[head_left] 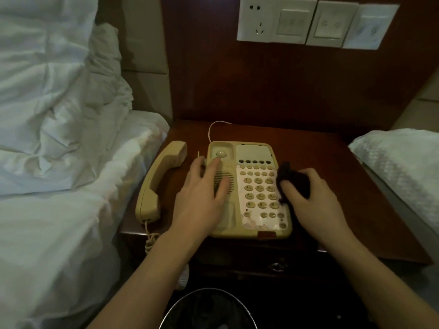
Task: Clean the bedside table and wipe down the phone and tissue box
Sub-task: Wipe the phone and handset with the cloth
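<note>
Step in hand, by judgement: wiping the phone (pixel 249 186), specifically its keypad. The phone base sits on the bedside table (pixel 332 162), roughly centred. The left hand (pixel 202 198) lies flat over the speaker grille with fingers straight and spread, apparently bracing the base; its fingertips (pixel 215 163) reach up to just below the cradle button. The handset (pixel 159 181) is off the cradle and lies on the table to the left of those fingers, near the table's left edge, coiled cord hanging off the front. The right hand (pixel 313 198) has its fingers curled round a dark cloth (pixel 293 180), bunched; the cloth projects beyond the knuckles and touches the right column of keys. The tissue box is not in view. Next move, judged: the cloth has to sweep leftward across the keys toward the bracing fingers, with the left hand lifting off so the grille can be wiped; handset and bare tabletop appear not yet done. Containers: a round bin (pixel 209 309) sits below the forearms, dark inside; contents cannot be made out. A drawer pull (pixel 276 266) shows on the table front; the drawer is closed.
</note>
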Demonstrator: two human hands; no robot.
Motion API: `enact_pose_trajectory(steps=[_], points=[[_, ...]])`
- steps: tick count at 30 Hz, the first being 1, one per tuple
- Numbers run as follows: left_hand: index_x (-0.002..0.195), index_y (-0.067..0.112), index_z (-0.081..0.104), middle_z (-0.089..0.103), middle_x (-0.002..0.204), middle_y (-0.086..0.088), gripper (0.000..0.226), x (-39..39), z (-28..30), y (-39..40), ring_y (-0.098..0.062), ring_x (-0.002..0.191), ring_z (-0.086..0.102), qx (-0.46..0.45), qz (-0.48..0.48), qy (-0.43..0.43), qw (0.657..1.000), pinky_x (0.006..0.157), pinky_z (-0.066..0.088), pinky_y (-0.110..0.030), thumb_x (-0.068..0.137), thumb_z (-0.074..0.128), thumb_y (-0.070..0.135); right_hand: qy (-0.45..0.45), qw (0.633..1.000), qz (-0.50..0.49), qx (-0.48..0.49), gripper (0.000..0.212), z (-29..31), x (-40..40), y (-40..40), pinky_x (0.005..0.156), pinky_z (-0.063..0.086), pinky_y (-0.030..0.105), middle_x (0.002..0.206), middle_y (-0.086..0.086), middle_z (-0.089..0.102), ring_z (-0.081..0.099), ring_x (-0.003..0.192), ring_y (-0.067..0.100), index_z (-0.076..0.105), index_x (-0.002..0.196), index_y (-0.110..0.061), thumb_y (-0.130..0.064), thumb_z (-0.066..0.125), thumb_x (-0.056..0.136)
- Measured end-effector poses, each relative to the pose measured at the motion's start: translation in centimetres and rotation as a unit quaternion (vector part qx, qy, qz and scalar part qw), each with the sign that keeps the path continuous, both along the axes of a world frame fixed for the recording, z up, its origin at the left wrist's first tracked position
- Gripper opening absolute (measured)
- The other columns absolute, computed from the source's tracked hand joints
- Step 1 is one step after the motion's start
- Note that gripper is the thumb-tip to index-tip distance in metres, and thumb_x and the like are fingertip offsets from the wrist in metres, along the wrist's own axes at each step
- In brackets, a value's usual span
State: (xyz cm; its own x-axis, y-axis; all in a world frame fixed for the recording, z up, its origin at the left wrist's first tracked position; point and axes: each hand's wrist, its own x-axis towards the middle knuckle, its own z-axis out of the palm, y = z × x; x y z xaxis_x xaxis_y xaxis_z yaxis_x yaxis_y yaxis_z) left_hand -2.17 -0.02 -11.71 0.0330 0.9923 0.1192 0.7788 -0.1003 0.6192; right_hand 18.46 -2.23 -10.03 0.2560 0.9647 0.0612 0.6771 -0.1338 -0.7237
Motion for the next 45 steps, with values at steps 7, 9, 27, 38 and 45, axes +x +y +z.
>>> enact_pose_trajectory(steps=[7,9,27,38,45], points=[[0.161,0.024,0.017,0.043,0.156,0.000,0.097,0.1,1.6,1.0,-0.027,0.141,0.045,-0.104,0.088,-0.103,0.985,0.117,0.036,-0.047,0.086,0.049,0.078,0.265,0.964,-0.004,0.010,0.016,-0.8,0.2,-0.5,0.070,0.054,0.033,0.103,-0.012,0.065,0.068,0.089,0.011,0.055,0.110,-0.040,-0.039,0.060,0.095],[0.154,0.027,0.036,0.056,0.144,0.003,0.095,0.1,1.8,1.6,-0.023,0.132,0.053,-0.119,0.098,-0.106,0.982,0.114,0.040,-0.048,0.079,0.052,0.084,0.344,0.939,-0.016,-0.010,0.016,-0.5,0.5,-0.2,0.074,0.058,0.039,0.104,-0.006,0.070,0.072,0.089,0.016,0.061,0.108,-0.038,-0.035,0.063,0.093],[0.132,0.032,0.061,0.073,0.117,0.007,0.099,1.8,1.7,1.3,-0.013,0.108,0.070,-0.178,0.058,-0.388,0.902,0.097,0.052,-0.041,0.062,0.050,0.101,0.445,0.886,0.080,0.101,0.044,3.9,-1.5,-3.0,0.082,0.051,0.032,0.104,-0.009,0.073,0.071,0.097,0.009,0.065,0.114,-0.037,-0.048,0.063,0.071],[0.136,0.046,0.057,0.071,0.121,0.018,0.067,2.3,4.1,-0.1,0.000,0.109,0.067,-0.122,-0.045,-0.378,0.917,0.099,0.050,-0.033,0.083,0.043,0.086,0.488,0.866,0.072,0.084,0.036,4.5,-3.2,-2.8,0.070,0.054,0.022,0.099,-0.011,0.075,0.072,0.091,0.007,0.065,0.112,-0.034,-0.037,0.063,0.076],[0.141,0.051,0.048,0.063,0.131,0.021,0.085,1.0,6.2,-1.4,-0.002,0.119,0.062,-0.146,-0.069,-0.425,0.890,0.102,0.048,-0.033,0.067,0.062,0.090,0.479,0.866,0.101,0.096,0.043,5.1,-4.7,-1.6,0.068,0.057,0.021,0.103,-0.013,0.074,0.071,0.094,0.007,0.065,0.115,-0.035,-0.039,0.066,0.072]])
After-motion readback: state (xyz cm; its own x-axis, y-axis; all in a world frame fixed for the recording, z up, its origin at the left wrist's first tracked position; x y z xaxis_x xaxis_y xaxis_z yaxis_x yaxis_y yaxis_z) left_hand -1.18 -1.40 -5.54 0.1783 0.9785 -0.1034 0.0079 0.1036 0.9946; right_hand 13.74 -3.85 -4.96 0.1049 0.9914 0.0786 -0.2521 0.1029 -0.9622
